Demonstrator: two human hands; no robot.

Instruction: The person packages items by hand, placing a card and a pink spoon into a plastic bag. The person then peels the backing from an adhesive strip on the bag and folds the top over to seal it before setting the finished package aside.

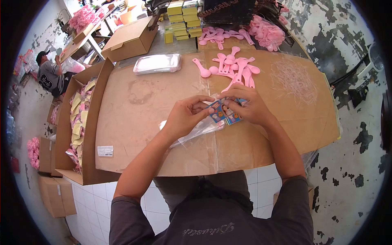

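Both of my hands are over the middle of the cardboard-covered table. My left hand [188, 116] pinches the left side of a small blue printed card [218, 116] between thumb and fingers. From the other side, my right hand [247, 105] grips the same card near its top; it looks folded or in two panels. Under the card and my left hand lies clear plastic packaging [200, 132], flat on the table. Just beyond my right hand is a loose pile of pink plastic scoops [230, 65], partly hidden by its fingers.
A stack of clear plastic bags [157, 63] lies at the back left. Yellow-edged card stacks [183, 18] stand behind. A long carton [87, 163] of packed pieces flanks the table's left. Thin plastic strands [293, 81] lie right. A person [51, 75] sits far left.
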